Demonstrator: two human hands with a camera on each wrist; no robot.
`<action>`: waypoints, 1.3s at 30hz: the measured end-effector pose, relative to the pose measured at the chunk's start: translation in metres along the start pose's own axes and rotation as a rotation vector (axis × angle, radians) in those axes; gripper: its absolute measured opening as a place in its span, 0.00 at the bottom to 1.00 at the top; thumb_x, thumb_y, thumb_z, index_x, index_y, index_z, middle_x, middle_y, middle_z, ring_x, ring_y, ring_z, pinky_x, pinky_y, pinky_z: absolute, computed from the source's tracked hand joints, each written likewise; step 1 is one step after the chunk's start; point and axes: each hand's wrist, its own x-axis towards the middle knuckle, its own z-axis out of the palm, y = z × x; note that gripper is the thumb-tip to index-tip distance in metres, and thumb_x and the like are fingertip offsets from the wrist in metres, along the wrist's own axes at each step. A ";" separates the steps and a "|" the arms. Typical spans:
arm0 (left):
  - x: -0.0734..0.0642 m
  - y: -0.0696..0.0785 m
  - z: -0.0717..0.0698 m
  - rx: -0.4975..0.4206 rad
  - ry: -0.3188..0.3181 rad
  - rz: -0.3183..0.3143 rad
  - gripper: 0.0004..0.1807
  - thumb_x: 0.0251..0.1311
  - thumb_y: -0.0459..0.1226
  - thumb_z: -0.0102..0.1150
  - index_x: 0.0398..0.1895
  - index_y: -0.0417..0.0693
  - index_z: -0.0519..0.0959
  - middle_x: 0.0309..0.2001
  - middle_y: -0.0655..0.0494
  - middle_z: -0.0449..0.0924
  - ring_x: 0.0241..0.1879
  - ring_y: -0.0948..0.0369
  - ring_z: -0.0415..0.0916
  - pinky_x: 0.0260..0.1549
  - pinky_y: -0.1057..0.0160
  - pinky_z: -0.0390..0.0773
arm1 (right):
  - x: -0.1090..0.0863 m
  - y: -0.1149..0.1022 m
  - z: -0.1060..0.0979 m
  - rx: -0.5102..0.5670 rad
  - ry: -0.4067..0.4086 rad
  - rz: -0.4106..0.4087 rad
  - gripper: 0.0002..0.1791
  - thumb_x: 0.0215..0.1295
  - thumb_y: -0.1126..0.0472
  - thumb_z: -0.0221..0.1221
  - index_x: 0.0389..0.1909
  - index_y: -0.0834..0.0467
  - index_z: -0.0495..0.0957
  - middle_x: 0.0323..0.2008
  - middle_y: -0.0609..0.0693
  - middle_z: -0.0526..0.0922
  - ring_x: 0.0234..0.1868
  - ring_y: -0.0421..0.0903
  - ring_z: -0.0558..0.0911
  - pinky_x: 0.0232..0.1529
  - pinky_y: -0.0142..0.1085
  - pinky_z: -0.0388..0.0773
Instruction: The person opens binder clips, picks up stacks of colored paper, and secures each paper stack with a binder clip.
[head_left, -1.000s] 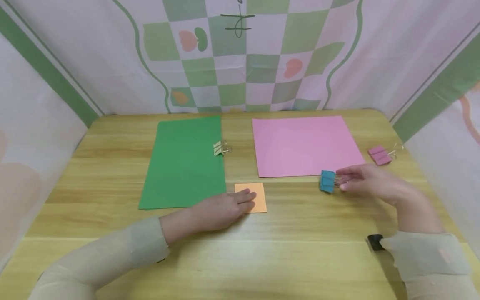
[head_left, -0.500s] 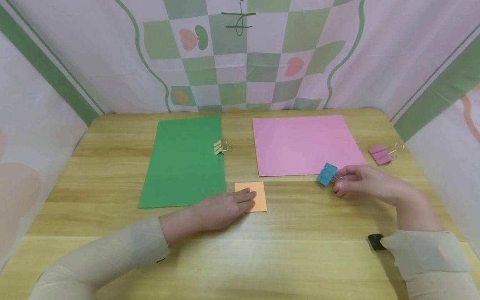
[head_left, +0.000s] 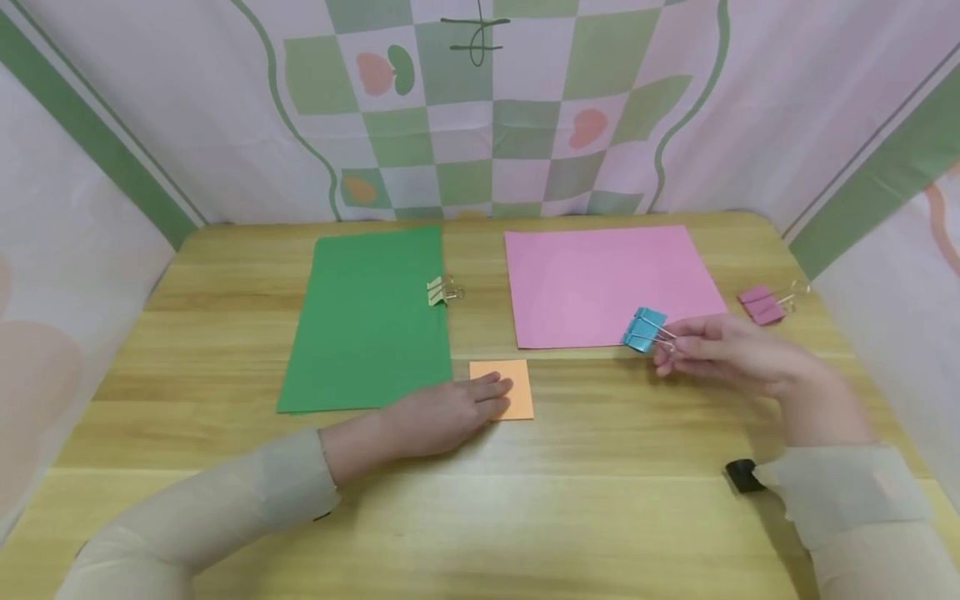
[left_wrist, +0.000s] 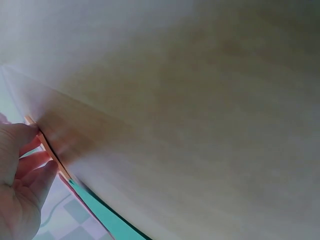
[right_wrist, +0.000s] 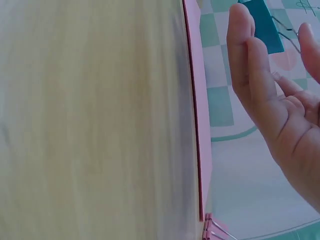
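My right hand pinches the wire handles of a blue binder clip. It holds the clip over the near edge of a pink sheet of paper; in the right wrist view the blue clip shows above the fingers, off the table. My left hand rests on a square orange sticky-note pad, fingers lying across its left half. Just beyond that hand is a green stack of paper, with a pale yellow binder clip on its right edge.
A pink binder clip lies at the right edge of the wooden table. A small black object sits by the right sleeve. Patterned fabric stands behind the table and along both sides.
My right hand has taken hold of the blue binder clip, lifted it off the table and moved it slightly left and away, tilting it. The left hand has stayed on the orange pad.
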 end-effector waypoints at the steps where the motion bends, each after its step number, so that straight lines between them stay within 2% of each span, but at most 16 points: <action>1: 0.000 0.000 0.000 -0.003 0.003 0.001 0.20 0.74 0.32 0.46 0.66 0.42 0.74 0.70 0.47 0.69 0.70 0.54 0.69 0.64 0.60 0.73 | 0.001 0.000 0.000 0.012 -0.008 0.000 0.17 0.78 0.72 0.39 0.58 0.63 0.74 0.50 0.58 0.85 0.53 0.46 0.85 0.59 0.31 0.78; 5: 0.000 0.000 0.000 -0.009 0.009 0.004 0.19 0.74 0.32 0.46 0.65 0.42 0.74 0.70 0.47 0.70 0.69 0.53 0.69 0.64 0.60 0.74 | 0.006 -0.001 0.002 0.021 0.017 0.006 0.16 0.77 0.72 0.41 0.56 0.63 0.75 0.49 0.57 0.85 0.52 0.46 0.86 0.58 0.32 0.80; 17: 0.000 0.000 -0.001 -0.001 0.009 -0.001 0.19 0.74 0.32 0.47 0.65 0.43 0.75 0.70 0.47 0.70 0.69 0.54 0.69 0.63 0.61 0.75 | 0.012 -0.002 0.007 -0.011 0.264 0.114 0.12 0.76 0.68 0.48 0.46 0.55 0.81 0.41 0.54 0.88 0.44 0.45 0.88 0.49 0.30 0.84; 25: 0.000 0.000 -0.001 0.000 -0.006 -0.013 0.20 0.74 0.33 0.47 0.66 0.43 0.74 0.71 0.48 0.69 0.70 0.54 0.68 0.63 0.61 0.74 | 0.016 -0.005 0.013 -0.087 0.366 0.171 0.09 0.76 0.66 0.50 0.46 0.54 0.79 0.39 0.52 0.87 0.41 0.44 0.88 0.46 0.29 0.84; 29: 0.000 0.000 0.000 0.001 0.000 -0.011 0.20 0.75 0.33 0.46 0.66 0.43 0.74 0.71 0.48 0.69 0.70 0.55 0.68 0.63 0.61 0.74 | 0.020 -0.007 0.016 -0.148 0.383 0.205 0.09 0.76 0.65 0.50 0.51 0.61 0.76 0.39 0.51 0.86 0.41 0.44 0.88 0.46 0.30 0.84; 35: 0.000 0.000 0.000 0.006 0.010 -0.005 0.19 0.75 0.32 0.46 0.65 0.43 0.75 0.70 0.48 0.70 0.70 0.55 0.69 0.63 0.61 0.74 | 0.026 -0.010 0.021 -0.211 0.363 0.232 0.22 0.77 0.67 0.46 0.63 0.78 0.62 0.40 0.51 0.85 0.41 0.42 0.87 0.48 0.30 0.84; 39: 0.000 -0.001 0.000 -0.003 0.017 0.002 0.19 0.74 0.32 0.47 0.65 0.43 0.75 0.70 0.48 0.70 0.70 0.55 0.69 0.63 0.62 0.74 | 0.030 -0.012 0.025 -0.232 0.346 0.234 0.25 0.78 0.68 0.44 0.66 0.81 0.57 0.41 0.51 0.85 0.41 0.41 0.86 0.49 0.29 0.83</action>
